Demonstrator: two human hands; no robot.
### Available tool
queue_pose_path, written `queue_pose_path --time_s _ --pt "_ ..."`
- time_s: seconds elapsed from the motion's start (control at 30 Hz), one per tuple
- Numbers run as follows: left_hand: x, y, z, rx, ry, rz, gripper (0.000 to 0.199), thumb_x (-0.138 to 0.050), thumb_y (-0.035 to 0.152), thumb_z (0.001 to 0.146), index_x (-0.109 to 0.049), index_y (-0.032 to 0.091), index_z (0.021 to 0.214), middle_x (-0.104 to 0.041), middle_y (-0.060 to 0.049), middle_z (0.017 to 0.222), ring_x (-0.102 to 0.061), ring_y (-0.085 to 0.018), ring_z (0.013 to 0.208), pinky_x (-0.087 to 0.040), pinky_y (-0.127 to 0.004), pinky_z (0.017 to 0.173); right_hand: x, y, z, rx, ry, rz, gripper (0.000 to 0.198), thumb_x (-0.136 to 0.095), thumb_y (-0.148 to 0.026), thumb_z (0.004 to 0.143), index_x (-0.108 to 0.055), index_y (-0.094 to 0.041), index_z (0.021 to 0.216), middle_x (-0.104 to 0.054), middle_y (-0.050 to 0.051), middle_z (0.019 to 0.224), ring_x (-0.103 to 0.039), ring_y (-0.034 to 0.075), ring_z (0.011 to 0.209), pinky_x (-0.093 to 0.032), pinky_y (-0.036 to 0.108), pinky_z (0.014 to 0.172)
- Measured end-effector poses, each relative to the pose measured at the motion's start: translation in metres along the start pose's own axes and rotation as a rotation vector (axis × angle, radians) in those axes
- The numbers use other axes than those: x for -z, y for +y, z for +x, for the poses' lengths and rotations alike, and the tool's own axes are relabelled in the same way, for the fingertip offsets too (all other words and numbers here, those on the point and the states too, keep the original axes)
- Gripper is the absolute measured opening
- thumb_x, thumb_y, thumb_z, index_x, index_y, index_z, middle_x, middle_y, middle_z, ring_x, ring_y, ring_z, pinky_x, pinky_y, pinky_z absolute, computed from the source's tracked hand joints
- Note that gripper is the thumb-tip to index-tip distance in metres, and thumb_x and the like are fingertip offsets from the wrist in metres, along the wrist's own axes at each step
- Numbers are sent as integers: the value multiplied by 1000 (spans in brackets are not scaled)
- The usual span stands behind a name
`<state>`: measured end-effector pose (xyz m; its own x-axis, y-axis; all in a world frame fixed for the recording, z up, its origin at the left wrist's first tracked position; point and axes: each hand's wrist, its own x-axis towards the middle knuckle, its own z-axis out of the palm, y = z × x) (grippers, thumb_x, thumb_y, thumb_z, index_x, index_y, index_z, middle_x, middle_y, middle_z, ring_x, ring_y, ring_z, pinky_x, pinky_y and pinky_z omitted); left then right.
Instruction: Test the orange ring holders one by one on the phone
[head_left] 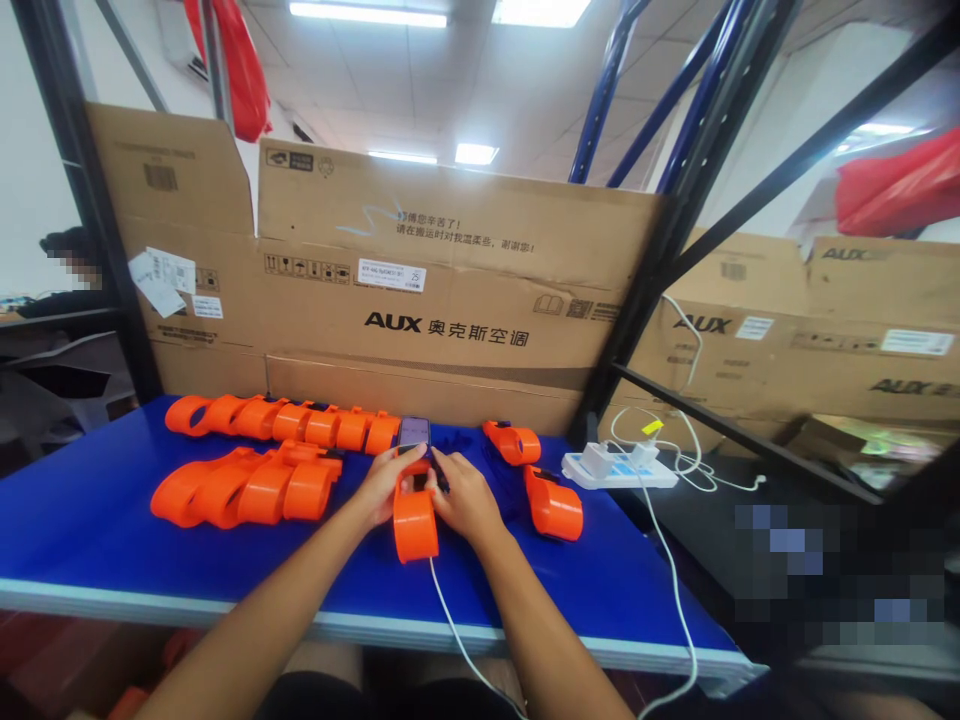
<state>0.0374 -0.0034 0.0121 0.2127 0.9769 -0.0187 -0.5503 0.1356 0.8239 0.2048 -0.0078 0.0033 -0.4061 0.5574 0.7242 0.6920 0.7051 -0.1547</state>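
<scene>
Left: orange rings in a back row (257,420) and a front row (262,497), probably lined up to stay sorted. Your left hand (386,485) clasps the held orange piece (415,528) near its upper end; your right hand (468,497) grips its other side, likely steadying it. Its ring sits below both grips, toward you, above the blue table (97,520). Right: two loose orange pieces (556,508), then power strip (621,470).

Bare forearms (281,585), black shorts (311,695)

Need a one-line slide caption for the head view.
Left hand holds an orange ring, right hand against it, over a blue table with similar rings lined up on the left.
</scene>
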Motion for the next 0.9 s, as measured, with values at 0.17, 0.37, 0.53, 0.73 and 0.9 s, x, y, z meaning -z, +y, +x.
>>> queue_pose_path --time_s 0.17,0.37,0.53,0.73,0.9 --pt "-2 1 -1 -67 6 76 44 -84 50 68 -58 17 78 -51 7 50 -39 -4 35 -28 -19 37 5 3 2 -26 36 116 38 -55 -32 97 -59 -18 131 -70 11 96 -66 22 84 -56 34 77" --pt "1 -3 1 -193 2 281 44 -80 54 71 -62 16 82 -51 6 51 -37 -5 34 -26 -19 35 6 -2 1 -84 59 168 36 -57 -27 93 -61 -19 128 -71 8 93 -66 21 80 -55 33 74" --pt "3 -4 1 -230 -1 338 43 -80 53 71 -63 16 84 -46 8 46 -36 -5 34 -27 -18 36 5 -6 1 -81 84 177 35 -55 -26 93 -63 -18 126 -70 8 87 -65 20 77 -54 31 69" --pt "4 -5 2 -235 -3 341 42 -80 53 71 -62 17 83 -47 8 46 -36 -5 34 -29 -19 36 5 -6 1 -54 75 158 35 -53 -25 94 -64 -17 126 -67 7 82 -62 19 73 -51 30 66" --pt "5 -6 3 -226 -3 330 42 -81 53 70 -62 17 82 -47 8 46 -36 -6 34 -28 -19 35 3 -2 1 -34 57 136 37 -50 -25 96 -62 -16 129 -65 7 80 -61 19 72 -51 29 66"
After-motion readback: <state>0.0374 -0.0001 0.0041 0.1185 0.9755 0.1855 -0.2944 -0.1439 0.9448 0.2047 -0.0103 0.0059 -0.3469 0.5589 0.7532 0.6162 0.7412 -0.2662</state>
